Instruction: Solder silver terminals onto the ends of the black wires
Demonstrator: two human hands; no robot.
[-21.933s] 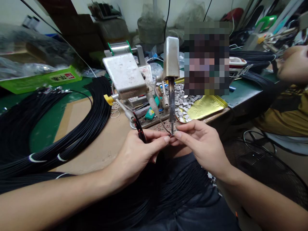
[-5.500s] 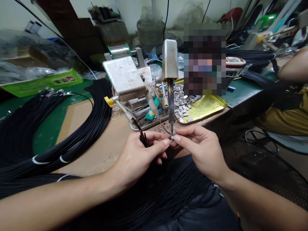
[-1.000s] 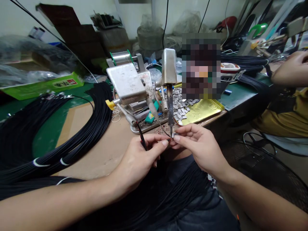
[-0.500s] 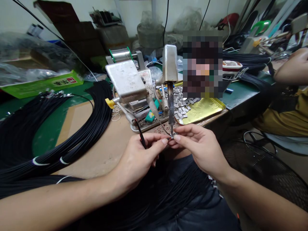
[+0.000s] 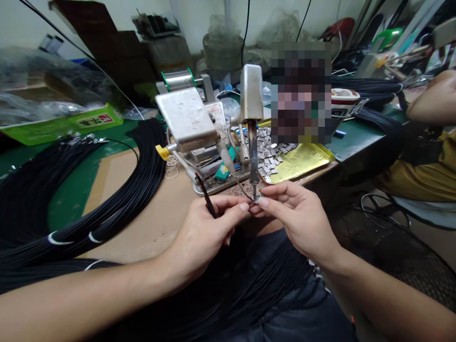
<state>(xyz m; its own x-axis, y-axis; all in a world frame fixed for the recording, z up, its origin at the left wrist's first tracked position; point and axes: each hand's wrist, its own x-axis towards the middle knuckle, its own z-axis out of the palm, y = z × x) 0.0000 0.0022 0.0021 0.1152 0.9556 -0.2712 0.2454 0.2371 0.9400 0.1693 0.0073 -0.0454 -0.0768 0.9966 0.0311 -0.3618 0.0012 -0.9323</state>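
Note:
My left hand point(image 5: 213, 225) pinches a black cable point(image 5: 206, 195); its end sticks up past the knuckles, and thin red wire shows at the fingertips. Between the thumb and finger of my right hand point(image 5: 294, 213) is a small metal connector point(image 5: 259, 196), partly hidden by the fingers. The upright soldering iron point(image 5: 253, 152) points down, its tip at the place where wire and connector meet; whether it touches cannot be made out. A thin feed tube point(image 5: 242, 188) from the solder feeder point(image 5: 188, 121) ends beside the tip. Black cables point(image 5: 263, 275) lie across my lap.
A gold tray point(image 5: 302, 161) holds many loose metal connectors point(image 5: 267, 152) behind the iron. Coiled black cables point(image 5: 142, 180) lie on the left over cardboard point(image 5: 117, 190). A solder spool point(image 5: 178, 80) stands at the back. Another person's arm point(image 5: 432, 99) is at the right, near a fan guard point(image 5: 392, 251).
The black cable's upper end has swung slightly up and left above my left hand. Both hands stay almost in place at the iron's tip.

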